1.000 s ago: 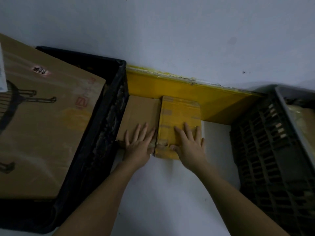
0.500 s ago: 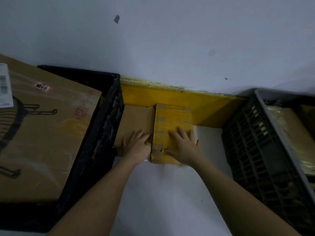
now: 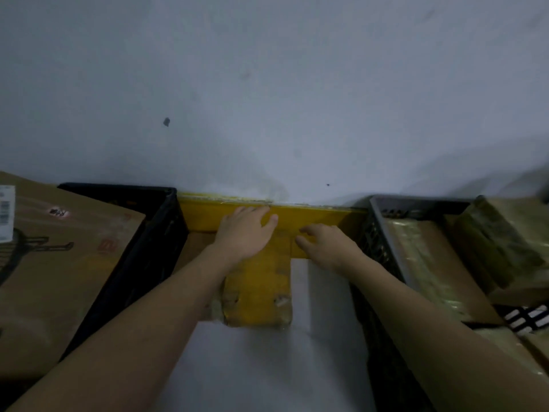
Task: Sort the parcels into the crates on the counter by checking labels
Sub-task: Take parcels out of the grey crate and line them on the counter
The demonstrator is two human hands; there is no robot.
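White worktop (image 3: 243,367) stretches beneath my forearms, between a black crate (image 3: 139,257) outside my left hand (image 3: 245,233) and a grey crate (image 3: 389,230) outside my right hand (image 3: 326,246). Both hands lie flat, fingers spread, gripping nothing, on the yellow-taped parcel (image 3: 258,295). Beyond my fingertips runs a yellow strip (image 3: 202,214) along the wall.

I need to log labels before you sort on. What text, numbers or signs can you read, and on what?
No text here is legible.
White barcode label on the large carton: too blurred.
Small sticker on that carton: unreadable.
Red print there: unreadable.
Yellow parcel: no label visible.
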